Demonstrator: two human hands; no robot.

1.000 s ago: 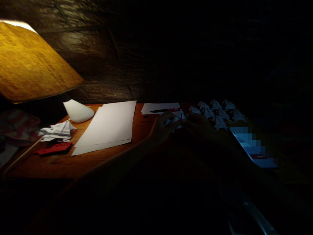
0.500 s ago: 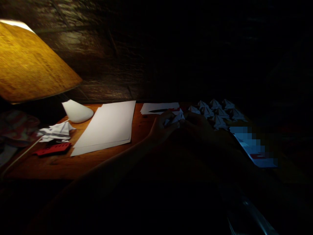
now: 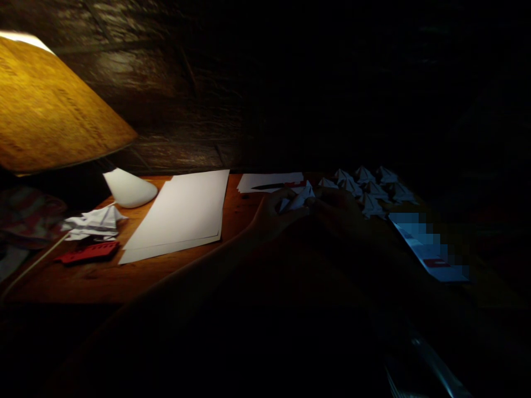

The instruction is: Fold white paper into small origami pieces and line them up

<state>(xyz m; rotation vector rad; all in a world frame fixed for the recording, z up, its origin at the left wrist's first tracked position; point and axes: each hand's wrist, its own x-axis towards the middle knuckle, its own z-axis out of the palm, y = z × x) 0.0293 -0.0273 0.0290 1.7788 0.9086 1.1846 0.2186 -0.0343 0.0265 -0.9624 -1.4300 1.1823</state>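
The left hand (image 3: pixel 271 213) and right hand (image 3: pixel 338 209), 2 in all, grasp 1 white folded paper (image 3: pixel 305 197) – sharp-creased, with a raised point – between their fingers, above the wooden table (image 3: pixel 236 218). Just beyond lies 1 knife (image 3: pixel 267 187), its blade dark and tapered, its handle red, across a thin stack of smaller sheets (image 3: pixel 269 178) too tight to count. Right of the hands stand 8 peaked paper figures (image 3: pixel 370 205), angular and creased, near 1 flat, glossy blue-lit panel (image 3: pixel 431 261). To the left, at least 2 large smooth sheets (image 3: pixel 178 213) overlap. Farther left are a crumpled clump of dark-striped paper (image 3: pixel 94 222), 1 red flat object (image 3: pixel 89 252) and 1 lamp – smooth white rounded base (image 3: pixel 130 189), mottled yellow shade (image 3: pixel 58 110) – before a rough, dark wall (image 3: pixel 124 66).
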